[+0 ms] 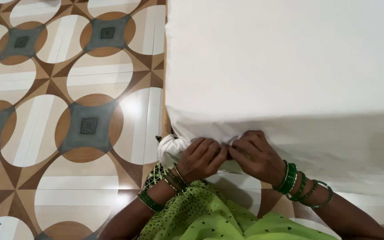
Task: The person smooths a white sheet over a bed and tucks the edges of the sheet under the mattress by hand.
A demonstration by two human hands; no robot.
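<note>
Both hands are low in the middle of the frame, working the corner of a white bedsheet (285, 66) that fills the whole upper right. The left hand (202, 156) is curled tight, fingers folded in, gripping a bunched knot of the sheet's corner (170, 146), which bulges out just left of the knuckles. The right hand (256, 153) sits right beside it, fingertips touching the left hand's, fingers bent and pinching the sheet's lower edge where the cloth folds under. Neither palm shows; both are closed on fabric.

Down the sheet's left edge runs a thin strip of wooden frame (165, 66), and the bunched corner hangs just beyond its lower end. Across the right side the cloth drops into a shaded vertical face, below the bright flat top.

Green bangles (290, 178) stack on the right wrist toward the lower right, and another set (150, 200) rings the left forearm. A lime-green dotted garment (201, 218) spreads along the bottom centre between the arms. The left half of the frame is patterned floor tile (67, 89), circles of brown, cream and grey.
</note>
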